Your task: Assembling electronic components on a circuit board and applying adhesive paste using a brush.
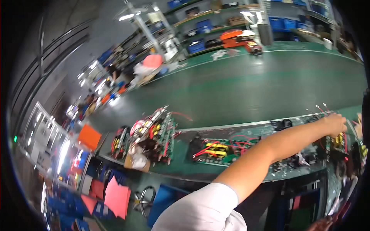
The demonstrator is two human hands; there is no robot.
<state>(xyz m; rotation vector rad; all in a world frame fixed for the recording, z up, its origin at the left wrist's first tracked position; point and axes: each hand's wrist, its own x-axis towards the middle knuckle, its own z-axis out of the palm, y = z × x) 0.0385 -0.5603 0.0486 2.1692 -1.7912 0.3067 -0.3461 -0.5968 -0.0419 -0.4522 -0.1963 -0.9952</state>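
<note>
From the lower middle my left arm, in a white sleeve, stretches across to the right side of the bench. At its end my left hand (336, 124) is closed, fingers curled at the upper edge of a circuit board (338, 143) with yellow parts and red wires. Its fingertips are partly hidden. Part of my right hand (359, 125) shows at the right rim, beside that board; its fingers cannot be made out. Left of the forearm lies another circuit board (216, 151) with yellow coils and red wires, partly covered by the arm.
Stacked circuit boards (156, 133) stand on the bench further left, near an orange sheet (89, 137). Small black parts (298, 159) lie below the forearm. Pink sheets (117, 198) and a metal chair base (144, 200) are under the bench. Shelves with blue bins (196, 46) stand behind.
</note>
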